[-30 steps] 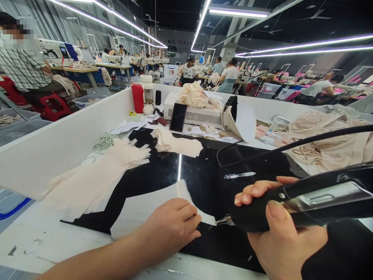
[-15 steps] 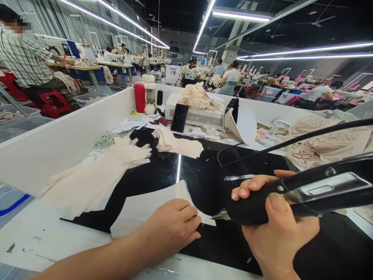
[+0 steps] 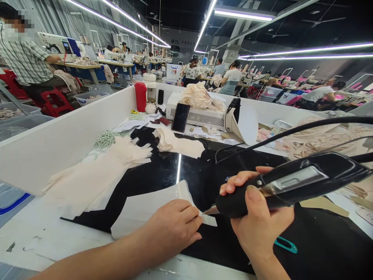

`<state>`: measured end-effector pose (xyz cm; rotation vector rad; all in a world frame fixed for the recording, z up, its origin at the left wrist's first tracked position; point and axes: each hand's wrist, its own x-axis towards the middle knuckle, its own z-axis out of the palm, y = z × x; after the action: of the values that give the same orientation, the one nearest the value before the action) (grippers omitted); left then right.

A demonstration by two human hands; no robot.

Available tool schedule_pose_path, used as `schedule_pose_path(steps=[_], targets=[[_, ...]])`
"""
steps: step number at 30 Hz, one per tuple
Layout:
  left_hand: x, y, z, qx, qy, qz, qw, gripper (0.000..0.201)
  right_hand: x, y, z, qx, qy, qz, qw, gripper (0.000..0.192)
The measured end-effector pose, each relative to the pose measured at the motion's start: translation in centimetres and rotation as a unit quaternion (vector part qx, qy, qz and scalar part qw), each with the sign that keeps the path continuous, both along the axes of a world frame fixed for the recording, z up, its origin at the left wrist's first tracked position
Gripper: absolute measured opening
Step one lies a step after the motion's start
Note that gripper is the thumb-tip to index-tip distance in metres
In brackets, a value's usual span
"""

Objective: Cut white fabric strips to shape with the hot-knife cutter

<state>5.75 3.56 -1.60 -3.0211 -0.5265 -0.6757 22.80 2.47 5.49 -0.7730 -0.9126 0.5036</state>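
A pale, thin fabric piece [image 3: 140,214] lies on the black work surface, with a narrow strip [image 3: 210,220] along its curved right edge. My left hand [image 3: 176,221] rests on that edge, fingers bent and pressed together on the strip. In my right hand [image 3: 259,221] is a thick black corded hand tool [image 3: 294,184] with a pointed metal tip [image 3: 211,210]. The tip is at the strip, right beside my left fingertips. Beside my right wrist lies a small teal-handled tool [image 3: 286,245], partly hidden.
Stacked cream fabric pieces lie left [image 3: 96,175] and ahead [image 3: 180,144]. At the back stand a phone [image 3: 180,117], a white vented box [image 3: 204,116], a red cup [image 3: 140,97] and a white visor [image 3: 244,120]. The tool's cable [image 3: 279,136] arches across the right. People sew beyond the low wall.
My right hand and the tool have moved left, bringing the tip in toward my left fingers. The teal-handled tool has come into sight. My left hand has hardly moved.
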Motion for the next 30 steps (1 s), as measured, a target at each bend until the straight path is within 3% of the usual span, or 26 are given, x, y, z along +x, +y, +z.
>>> schedule_pose_path(steps=[10, 21, 30], targets=[[-0.58, 0.30, 0.17, 0.026, 0.015, 0.005, 1.000, 0.018, 0.25, -0.25, 0.52, 0.008, 0.013, -0.037, 0.999, 0.031], [-0.73, 0.47, 0.17, -0.012, 0.016, 0.006, 1.000, 0.027, 0.30, -0.09, 0.00, -0.009, 0.004, -0.041, 0.999, 0.031], [-0.57, 0.83, 0.35, 0.002, 0.026, -0.001, 1.000, 0.023, -0.13, -0.80, 0.17, 0.014, 0.015, 0.023, 1.000, 0.032]])
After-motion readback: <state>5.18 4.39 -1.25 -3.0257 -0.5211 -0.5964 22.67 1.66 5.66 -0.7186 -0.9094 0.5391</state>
